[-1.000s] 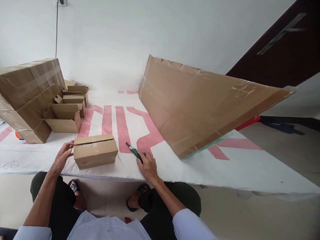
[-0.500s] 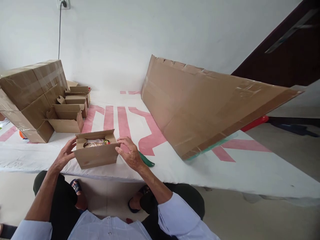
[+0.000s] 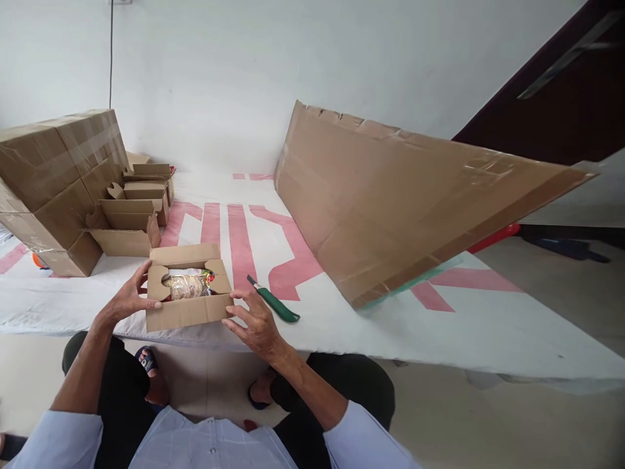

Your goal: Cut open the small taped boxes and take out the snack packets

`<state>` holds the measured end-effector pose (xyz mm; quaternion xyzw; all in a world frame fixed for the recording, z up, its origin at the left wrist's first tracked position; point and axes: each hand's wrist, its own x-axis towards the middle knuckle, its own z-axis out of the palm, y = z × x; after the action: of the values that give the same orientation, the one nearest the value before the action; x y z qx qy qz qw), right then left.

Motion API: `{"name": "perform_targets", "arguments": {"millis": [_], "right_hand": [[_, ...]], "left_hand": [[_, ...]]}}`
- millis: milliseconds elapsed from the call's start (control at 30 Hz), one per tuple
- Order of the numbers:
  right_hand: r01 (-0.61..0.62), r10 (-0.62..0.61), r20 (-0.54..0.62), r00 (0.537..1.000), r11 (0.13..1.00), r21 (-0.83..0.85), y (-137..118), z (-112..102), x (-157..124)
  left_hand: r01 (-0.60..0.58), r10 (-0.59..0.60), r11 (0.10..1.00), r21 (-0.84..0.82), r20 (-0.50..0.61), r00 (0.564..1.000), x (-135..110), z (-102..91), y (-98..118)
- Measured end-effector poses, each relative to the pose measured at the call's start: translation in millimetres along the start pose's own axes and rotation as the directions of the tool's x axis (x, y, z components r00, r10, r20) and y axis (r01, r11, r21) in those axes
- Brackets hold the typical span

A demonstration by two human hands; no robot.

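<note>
A small cardboard box [image 3: 188,311] sits at the near edge of the white sheet, its top flaps folded open. Inside it lies a clear packet of pale food with a coloured label [image 3: 188,284]. My left hand [image 3: 124,299] grips the box's left end, fingers curled on the flap. My right hand [image 3: 256,319] holds the box's right front corner with thumb and fingers. A green-handled utility knife [image 3: 274,302] lies on the sheet just right of my right hand, untouched.
Large taped cartons [image 3: 53,182] stand at the left, with several small open boxes [image 3: 129,225] beside them. A big flattened cardboard sheet [image 3: 390,195] leans at the right. The white sheet with pink lettering [image 3: 234,234] covers the floor; my knees are below.
My right hand let go of the knife on the sheet and came to the box. The shut box now has its flaps spread open, showing the packet.
</note>
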<state>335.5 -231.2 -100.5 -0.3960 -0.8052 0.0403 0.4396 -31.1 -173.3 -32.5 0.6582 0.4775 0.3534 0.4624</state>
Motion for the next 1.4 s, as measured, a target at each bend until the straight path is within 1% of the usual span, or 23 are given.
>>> {"name": "perform_targets", "arguments": {"millis": [67, 200, 300, 367, 400, 467, 567, 633, 700, 767, 833, 867, 900, 967, 1000, 1033, 1067, 1100, 1167, 1200, 1267, 1333, 1400], "right_hand": [[-0.009, 0.008, -0.008, 1.0, 0.999, -0.052, 0, 7, -2], [-0.002, -0.002, -0.032, 0.999, 0.993, -0.121, -3, 17, -7], [0.019, -0.02, -0.006, 1.0, 0.992, -0.125, -9, 13, -1], [0.002, 0.003, 0.033, 0.999, 0.99, -0.142, -15, 6, 12], [-0.029, 0.036, 0.047, 0.998, 0.988, -0.152, -19, 2, 21], [-0.141, 0.151, 0.055, 0.987, 0.977, -0.159, -25, -4, 42], [-0.324, 0.338, 0.088, 0.937, 0.935, -0.142, -30, -7, 72], [-0.399, 0.415, 0.143, 0.898, 0.908, -0.13, -29, -6, 83], [-0.446, 0.458, 0.166, 0.874, 0.889, -0.104, -27, -7, 86], [-0.477, 0.477, 0.134, 0.868, 0.878, -0.034, -23, -9, 82], [-0.502, 0.497, 0.075, 0.865, 0.861, 0.086, -16, -14, 74], [-0.519, 0.518, 0.05, 0.854, 0.841, 0.155, -11, -15, 69], [-0.541, 0.548, 0.036, 0.836, 0.811, 0.223, -6, -16, 65], [-0.595, 0.619, 0.046, 0.784, 0.729, 0.34, 6, -15, 57], [-0.621, 0.648, 0.068, 0.758, 0.686, 0.38, 12, -14, 53], [-0.638, 0.663, 0.091, 0.743, 0.661, 0.395, 17, -11, 49], [-0.646, 0.664, 0.107, 0.74, 0.658, 0.387, 22, -8, 45], [-0.644, 0.654, 0.115, 0.748, 0.674, 0.362, 25, -5, 42], [-0.615, 0.614, 0.106, 0.782, 0.734, 0.288, 27, -1, 38], [-0.594, 0.592, 0.094, 0.801, 0.762, 0.257, 27, 0, 37], [-0.558, 0.556, 0.076, 0.828, 0.799, 0.226, 26, -2, 37], [-0.502, 0.494, 0.087, 0.865, 0.853, 0.146, 24, -5, 40], [-0.44, 0.433, 0.114, 0.894, 0.897, 0.041, 24, -11, 43]], "left_hand": [[0.003, -0.003, 1.0, 0.023, 0.017, 1.0, 2, -1.5, 1], [-0.016, 0.016, 0.996, 0.087, 0.007, 1.0, 6, -5.9, 4], [-0.006, 0.005, 0.992, 0.124, 0.009, 1.0, 8, -9.3, 9], [0.007, -0.004, 0.989, 0.147, -0.022, 1.0, 10, -7.7, 14], [0.017, -0.007, 0.985, 0.172, -0.054, 0.998, 11, -4.8, 16], [0.056, -0.018, 0.961, 0.272, -0.141, 0.99, 13, 5.4, 22], [0.134, -0.031, 0.898, 0.419, -0.243, 0.97, 16, 26.1, 30], [0.141, -0.019, 0.877, 0.458, -0.261, 0.965, 16, 36.9, 34], [0.105, 0.015, 0.882, 0.459, -0.249, 0.968, 13, 41.4, 36], [0.03, 0.07, 0.916, 0.4, -0.232, 0.97, 9, 39.3, 37], [-0.048, 0.116, 0.96, 0.276, -0.237, 0.965, 4, 32.4, 35], [-0.064, 0.115, 0.977, 0.202, -0.253, 0.961, 1, 28.1, 33], [-0.057, 0.091, 0.99, 0.125, -0.281, 0.955, -1, 23.9, 30], [-0.005, -0.009, 0.999, -0.038, -0.366, 0.93, -3, 17.0, 20], [0.018, -0.066, 0.993, -0.119, -0.413, 0.908, -4, 15.0, 14], [0.028, -0.115, 0.981, -0.193, -0.456, 0.883, -6, 14.3, 7], [0.027, -0.151, 0.968, -0.249, -0.49, 0.859, -7, 14.9, 0], [0.027, -0.172, 0.959, -0.281, -0.506, 0.845, -8, 16.5, -7], [0.048, -0.171, 0.966, -0.255, -0.486, 0.857, -10, 21.7, -20], [0.06, -0.145, 0.979, -0.193, -0.467, 0.873, -11, 24.2, -25], [0.052, -0.045, 0.999, 0.003, -0.433, 0.9, -11, 26.8, -31], [0.024, 0.067, 0.977, 0.211, -0.414, 0.908, -10, 24.2, -32], [0.025, 0.132, 0.928, 0.371, -0.39, 0.911, -8, 17.5, -27]]}}
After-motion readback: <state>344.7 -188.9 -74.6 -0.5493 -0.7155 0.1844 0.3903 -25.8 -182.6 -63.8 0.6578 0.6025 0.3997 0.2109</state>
